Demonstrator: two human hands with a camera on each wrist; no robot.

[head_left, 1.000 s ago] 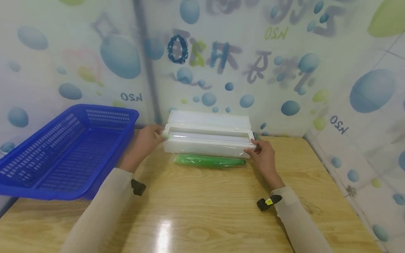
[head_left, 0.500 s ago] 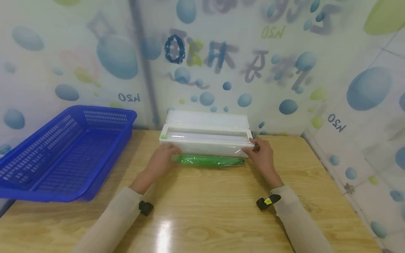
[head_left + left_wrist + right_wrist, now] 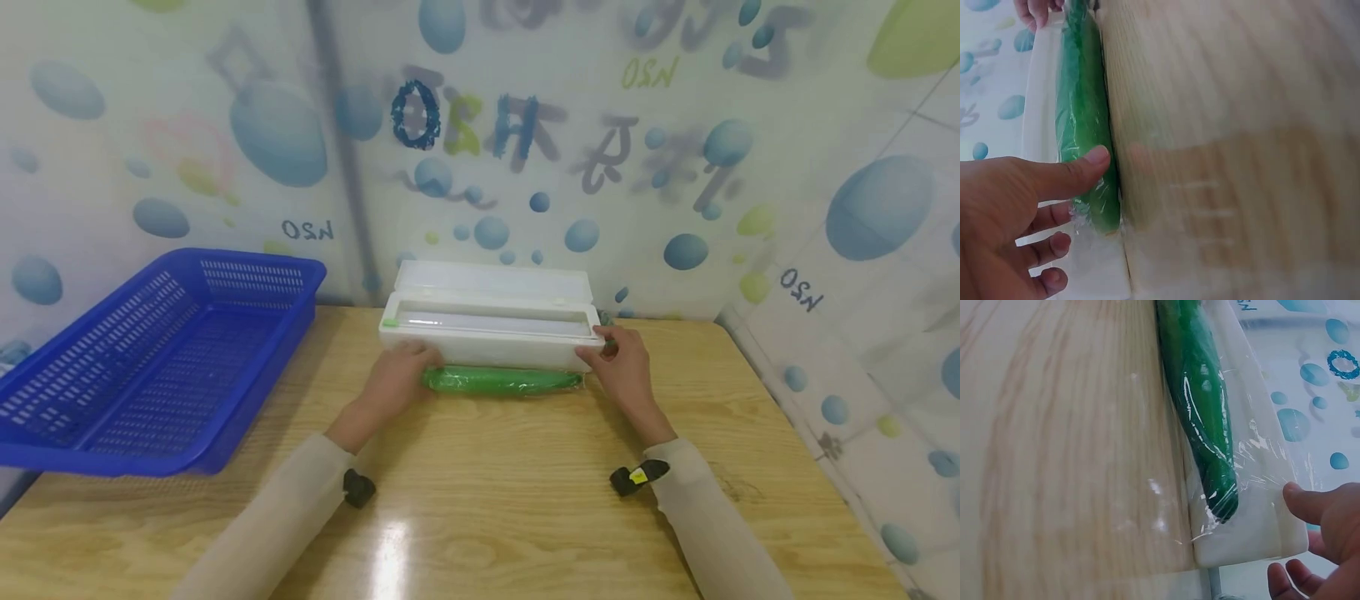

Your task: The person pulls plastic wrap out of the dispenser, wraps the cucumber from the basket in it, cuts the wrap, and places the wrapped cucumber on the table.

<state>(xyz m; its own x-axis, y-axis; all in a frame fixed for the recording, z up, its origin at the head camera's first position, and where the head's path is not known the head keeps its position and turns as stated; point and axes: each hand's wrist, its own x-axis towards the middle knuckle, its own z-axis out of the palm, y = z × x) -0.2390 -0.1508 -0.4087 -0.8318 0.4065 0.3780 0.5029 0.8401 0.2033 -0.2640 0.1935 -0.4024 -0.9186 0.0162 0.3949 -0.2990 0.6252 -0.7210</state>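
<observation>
A green cucumber wrapped in clear film lies along the front of a white cling film dispenser. Its lid stands raised against the wall, and a pale roll shows inside. My left hand is at the cucumber's left end; in the left wrist view the thumb lies over the wrapped cucumber, fingers bent at its other side. My right hand holds the dispenser's right end, thumb in front. Clear film spreads over the dispenser's front around the cucumber in the right wrist view.
A blue perforated basket stands on the left of the wooden table. The patterned wall rises right behind the dispenser, and another wall borders the table's right side.
My left hand has left the dispenser's left end and come down and right to the cucumber's left end. My right hand stays at the dispenser's right end.
</observation>
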